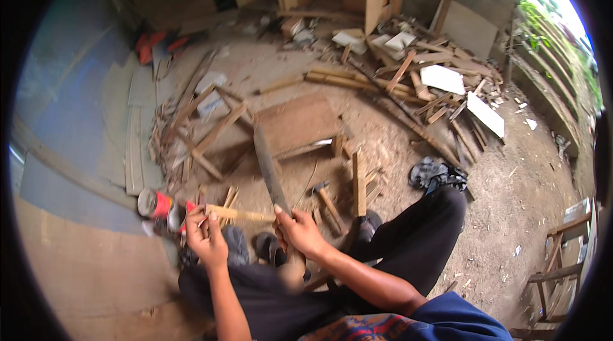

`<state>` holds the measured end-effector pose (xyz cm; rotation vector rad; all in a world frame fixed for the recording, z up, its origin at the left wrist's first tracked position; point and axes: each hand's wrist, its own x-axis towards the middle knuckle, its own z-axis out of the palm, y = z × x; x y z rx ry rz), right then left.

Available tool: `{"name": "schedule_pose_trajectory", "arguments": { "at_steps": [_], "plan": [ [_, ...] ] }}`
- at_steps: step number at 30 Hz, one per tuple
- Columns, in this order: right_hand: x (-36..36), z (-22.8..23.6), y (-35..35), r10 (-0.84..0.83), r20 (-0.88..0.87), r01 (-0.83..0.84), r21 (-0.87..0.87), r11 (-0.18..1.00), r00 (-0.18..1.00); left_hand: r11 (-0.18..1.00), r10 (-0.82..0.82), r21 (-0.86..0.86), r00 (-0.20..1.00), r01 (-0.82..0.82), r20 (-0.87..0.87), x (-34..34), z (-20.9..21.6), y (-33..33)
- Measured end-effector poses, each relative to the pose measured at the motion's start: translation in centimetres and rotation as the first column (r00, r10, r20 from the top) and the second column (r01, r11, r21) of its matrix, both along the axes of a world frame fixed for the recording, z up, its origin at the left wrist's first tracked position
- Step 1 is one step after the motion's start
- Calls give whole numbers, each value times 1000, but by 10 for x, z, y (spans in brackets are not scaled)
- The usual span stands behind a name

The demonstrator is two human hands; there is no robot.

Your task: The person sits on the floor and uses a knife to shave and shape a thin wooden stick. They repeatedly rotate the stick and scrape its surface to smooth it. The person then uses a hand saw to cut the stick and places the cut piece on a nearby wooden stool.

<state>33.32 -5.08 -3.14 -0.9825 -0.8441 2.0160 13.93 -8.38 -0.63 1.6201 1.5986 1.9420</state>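
Observation:
My right hand (300, 234) is closed around a machete (271, 165). Its long dark blade points up and away, tilted a little left. In my left hand (207, 242), pinched between thumb and fingers, is one end of a pale wooden strip (242, 214). The strip runs across toward my right hand, where its far end meets the machete near the grip; whether they touch, I cannot tell. Below my right hand, a rounded wooden end (294, 274) is blurred. A hammer (329, 205) with a wooden handle lies on the ground just beyond my right hand.
A low wooden stool (297, 121) stands ahead. To its right is an upright-looking wood block (359, 184), then dark crumpled cloth (437, 174). Red cans (155, 203) sit at the left. A scrap-wood heap (440, 79) fills the far right; a wooden frame (559, 271) stands at the right edge.

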Motion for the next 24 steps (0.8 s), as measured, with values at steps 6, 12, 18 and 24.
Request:
{"name": "schedule_pose_trajectory", "arguments": {
  "at_steps": [6, 12, 18, 24],
  "plan": [
    [11, 1, 20, -39, 224, 1, 166, 986, 974, 978, -194, -47, 971, 202, 139, -4, 6, 41],
    [7, 3, 25, -40, 436, -133, 360, 923, 899, 996, -51, -62, 973, 66, 223, -5, -6, 48],
    [-1, 2, 19, 1, 440, -178, 362, 915, 898, 997, 14, -76, 952, 10, 307, -12, -26, 44],
    [-1, 21, 13, -63, 509, -180, 415, 892, 858, 997, -74, -10, 983, 73, -165, -26, -29, 36]
  ]
}}
